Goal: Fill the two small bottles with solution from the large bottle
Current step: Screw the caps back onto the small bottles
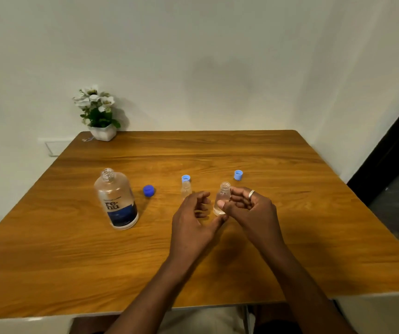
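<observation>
Fingers [238, 197] of the right hand [249, 206] pinch an uncapped small bottle [223, 197]; the left hand [193, 220] cups loosely beside, thumb touching its base. Any tilt could spill it. Beyond stand the second small bottle [186, 189], loose caps, and the open large bottle [116, 198] on the desk [290, 237].

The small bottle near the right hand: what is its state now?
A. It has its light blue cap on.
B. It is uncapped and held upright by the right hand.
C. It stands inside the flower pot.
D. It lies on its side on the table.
B. The small bottle shows an open threaded neck, and the right hand grips it upright by thumb and fingers; a loose light blue cap lies apart on the table behind it.
</observation>
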